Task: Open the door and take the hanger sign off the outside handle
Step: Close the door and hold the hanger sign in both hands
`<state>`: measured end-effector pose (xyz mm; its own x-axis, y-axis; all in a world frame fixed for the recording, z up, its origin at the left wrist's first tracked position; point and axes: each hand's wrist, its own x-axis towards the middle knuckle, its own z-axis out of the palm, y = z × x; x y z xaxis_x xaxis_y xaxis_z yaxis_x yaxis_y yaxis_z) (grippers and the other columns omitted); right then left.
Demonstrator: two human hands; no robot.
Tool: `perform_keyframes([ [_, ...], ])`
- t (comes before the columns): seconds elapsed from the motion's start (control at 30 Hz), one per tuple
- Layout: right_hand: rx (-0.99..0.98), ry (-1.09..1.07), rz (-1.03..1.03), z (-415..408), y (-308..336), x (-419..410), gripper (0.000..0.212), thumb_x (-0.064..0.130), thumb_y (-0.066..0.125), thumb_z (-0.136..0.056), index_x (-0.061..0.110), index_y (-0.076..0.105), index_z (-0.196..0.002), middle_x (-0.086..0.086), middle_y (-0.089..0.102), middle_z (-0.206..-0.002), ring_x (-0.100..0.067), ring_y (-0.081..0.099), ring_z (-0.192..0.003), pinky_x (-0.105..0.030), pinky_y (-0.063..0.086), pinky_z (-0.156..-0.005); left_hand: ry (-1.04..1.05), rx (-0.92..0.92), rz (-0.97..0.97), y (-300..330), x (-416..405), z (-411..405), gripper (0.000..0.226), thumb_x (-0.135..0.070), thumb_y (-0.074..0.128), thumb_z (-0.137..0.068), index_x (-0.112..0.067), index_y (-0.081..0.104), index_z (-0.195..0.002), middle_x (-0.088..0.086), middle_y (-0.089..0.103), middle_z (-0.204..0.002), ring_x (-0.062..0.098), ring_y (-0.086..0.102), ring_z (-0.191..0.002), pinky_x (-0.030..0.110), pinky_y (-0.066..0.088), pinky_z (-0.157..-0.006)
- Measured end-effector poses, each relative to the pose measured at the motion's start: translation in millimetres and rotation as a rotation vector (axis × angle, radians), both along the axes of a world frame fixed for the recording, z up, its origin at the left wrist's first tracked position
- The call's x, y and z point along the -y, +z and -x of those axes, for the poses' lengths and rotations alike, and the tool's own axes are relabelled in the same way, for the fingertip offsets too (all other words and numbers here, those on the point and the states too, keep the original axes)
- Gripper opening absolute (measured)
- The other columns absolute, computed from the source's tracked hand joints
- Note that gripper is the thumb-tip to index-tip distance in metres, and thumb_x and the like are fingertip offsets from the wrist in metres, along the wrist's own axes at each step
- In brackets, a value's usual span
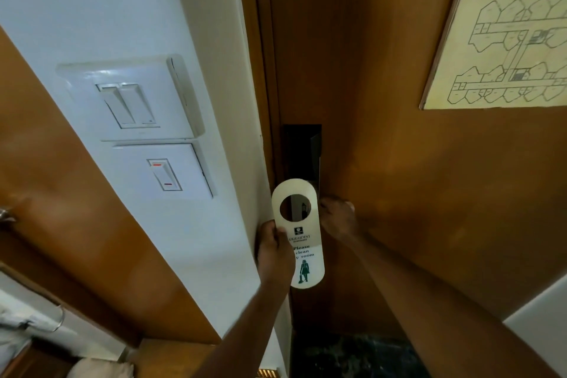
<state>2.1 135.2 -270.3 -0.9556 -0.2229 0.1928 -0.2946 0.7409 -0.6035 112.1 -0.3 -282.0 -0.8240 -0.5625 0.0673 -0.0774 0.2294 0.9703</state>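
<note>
Presently, my left hand [273,247] clamped on cream "Please clean my room" door hanger sign [302,242] at lower centre, my right hand [337,218] closed round the hidden handle of the wooden door [399,163], floor-plan card [503,40] upper right.

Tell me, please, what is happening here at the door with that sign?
A person stands at a wooden door. The left hand holds a "Please clean my room" hanger sign by its edge, free of any handle. The right hand is closed on the door handle, which it hides, just below the black lock plate. The door looks shut or nearly so.
</note>
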Motion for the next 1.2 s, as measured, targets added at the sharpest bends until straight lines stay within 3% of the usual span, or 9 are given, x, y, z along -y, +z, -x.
perform_keyframes([
  [0.13,0.023,-0.013,0.025,2.0,-3.2,-0.4,0.029,0.020,0.051,-0.101,0.006,0.070,-0.085,-0.013,0.075,-0.085,-0.028,0.068,-0.081,-0.048,0.050,-0.095,0.000,-0.001,0.056,14.8,3.0,11.2,0.008,-0.035,0.046,-0.099,-0.037,0.052,-0.096,-0.019,0.068,-0.089,0.002,0.069,-0.080,0.025,0.055,-0.063],
  [0.33,0.005,0.005,0.000,0.4,-0.1,-1.6,0.031,0.023,0.050,-0.102,0.021,0.059,-0.073,0.000,0.063,-0.070,-0.021,0.060,-0.071,-0.047,0.049,-0.093,0.007,-0.011,0.061,18.4,3.9,12.9,0.009,-0.033,0.046,-0.101,-0.037,0.052,-0.095,-0.017,0.070,-0.090,0.001,0.069,-0.079,0.024,0.054,-0.060],
  [0.5,0.042,0.027,-0.072,0.4,7.6,-2.6,0.033,0.030,0.046,-0.102,0.010,0.068,-0.088,-0.011,0.075,-0.084,-0.026,0.068,-0.082,-0.046,0.050,-0.095,0.011,-0.015,0.075,18.1,4.0,11.2,0.008,-0.030,0.045,-0.101,-0.032,0.053,-0.098,-0.013,0.069,-0.091,0.005,0.069,-0.082,0.027,0.056,-0.064],
  [0.7,-0.007,0.052,-0.265,2.1,19.7,-7.5,0.023,0.035,0.053,-0.097,0.019,0.069,-0.094,0.002,0.069,-0.079,-0.019,0.064,-0.081,-0.042,0.046,-0.097,0.018,-0.034,0.064,18.2,4.4,8.3,0.009,-0.029,0.046,-0.102,-0.030,0.053,-0.096,-0.011,0.071,-0.090,0.007,0.071,-0.080,0.032,0.061,-0.066],
  [0.8,-0.005,0.062,-0.354,1.7,29.5,-7.7,0.025,0.038,0.052,-0.095,0.021,0.070,-0.101,0.001,0.074,-0.089,-0.019,0.066,-0.091,-0.043,0.041,-0.098,0.014,-0.053,0.051,20.8,2.7,6.7,0.010,-0.027,0.047,-0.101,-0.030,0.053,-0.094,-0.008,0.072,-0.091,0.011,0.072,-0.081,0.035,0.061,-0.067],
  [0.97,0.009,0.069,-0.438,3.1,42.6,-6.0,0.027,0.034,0.050,-0.098,0.025,0.070,-0.112,-0.001,0.074,-0.105,-0.020,0.065,-0.105,-0.043,0.037,-0.099,-0.009,-0.061,0.023,30.7,1.8,1.3,0.013,-0.024,0.048,-0.101,-0.032,0.053,-0.091,-0.012,0.071,-0.087,0.003,0.072,-0.074,0.024,0.058,-0.057],
  [1.07,-0.014,0.087,-0.371,-4.2,46.1,-12.2,0.023,0.024,0.050,-0.098,0.021,0.071,-0.107,-0.004,0.074,-0.101,-0.023,0.064,-0.105,-0.040,0.040,-0.096,-0.019,-0.075,0.023,39.0,1.8,-0.3,0.017,-0.022,0.049,-0.101,-0.034,0.053,-0.089,-0.014,0.070,-0.084,-0.010,0.068,-0.074,0.008,0.049,-0.046],
  [1.13,-0.148,0.036,-0.227,-17.3,44.9,-22.4,0.023,0.019,0.050,-0.099,0.018,0.072,-0.106,-0.004,0.072,-0.101,-0.023,0.061,-0.106,-0.040,0.041,-0.096,-0.029,-0.090,0.006,44.4,1.6,-0.5,0.016,-0.021,0.049,-0.101,-0.032,0.056,-0.090,-0.013,0.070,-0.085,-0.001,0.071,-0.073,0.011,0.050,-0.049],
  [1.2,-0.286,-0.124,-0.040,-37.9,36.7,-34.5,0.027,0.022,0.050,-0.102,0.015,0.069,-0.119,-0.006,0.070,-0.112,-0.025,0.058,-0.112,-0.045,0.044,-0.100,-0.044,-0.112,-0.016,47.7,1.2,-1.1,0.011,-0.023,0.050,-0.100,-0.028,0.059,-0.095,-0.012,0.072,-0.089,0.005,0.071,-0.078,0.023,0.054,-0.058],
])
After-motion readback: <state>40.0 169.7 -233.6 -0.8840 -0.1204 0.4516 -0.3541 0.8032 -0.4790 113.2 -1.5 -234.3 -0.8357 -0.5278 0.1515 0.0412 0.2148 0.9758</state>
